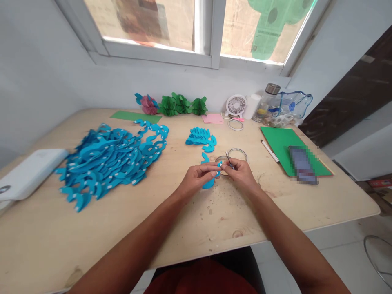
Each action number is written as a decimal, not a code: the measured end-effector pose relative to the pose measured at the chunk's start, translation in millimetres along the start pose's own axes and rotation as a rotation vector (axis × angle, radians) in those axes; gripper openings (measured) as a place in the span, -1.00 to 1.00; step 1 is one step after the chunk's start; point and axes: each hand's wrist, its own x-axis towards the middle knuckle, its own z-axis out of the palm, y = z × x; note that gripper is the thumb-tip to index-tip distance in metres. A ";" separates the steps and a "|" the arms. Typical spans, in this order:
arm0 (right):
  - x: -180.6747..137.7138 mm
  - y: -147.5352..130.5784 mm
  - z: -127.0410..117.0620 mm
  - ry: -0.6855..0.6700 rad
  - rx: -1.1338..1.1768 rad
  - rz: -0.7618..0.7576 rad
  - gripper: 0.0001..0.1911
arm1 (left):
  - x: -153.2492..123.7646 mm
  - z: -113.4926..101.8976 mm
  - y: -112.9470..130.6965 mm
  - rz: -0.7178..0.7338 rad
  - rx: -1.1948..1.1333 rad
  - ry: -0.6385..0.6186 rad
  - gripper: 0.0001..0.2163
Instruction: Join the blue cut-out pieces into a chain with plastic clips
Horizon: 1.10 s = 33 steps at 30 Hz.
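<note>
Near the middle of the table my left hand [196,177] pinches a small curved blue paper piece [219,164] with a white patch on it. Facing it, my right hand [240,173] has its thumb and fingers closed at the piece's edge. A thin dark metal tool [228,157] sticks up from the right fingers; its exact kind is unclear. More blue curved paper [208,185] lies under the left fingers. Just beyond the hands are a ring-shaped tape roll [237,149] and another, partly hidden tape roll [218,158].
A big heap of blue paper pieces [107,159] lies left, beside a white device [30,169]. A smaller blue row [199,136] sits ahead. Behind are green paper ornaments [180,104], a fan [236,105] and a bottle [269,102]. Green sheets [277,141] carry a phone [303,164].
</note>
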 end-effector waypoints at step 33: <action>1.9 3.7 0.1 -0.022 0.010 0.000 -0.74 | -1.1 1.4 2.8 -0.030 -0.032 0.011 -0.79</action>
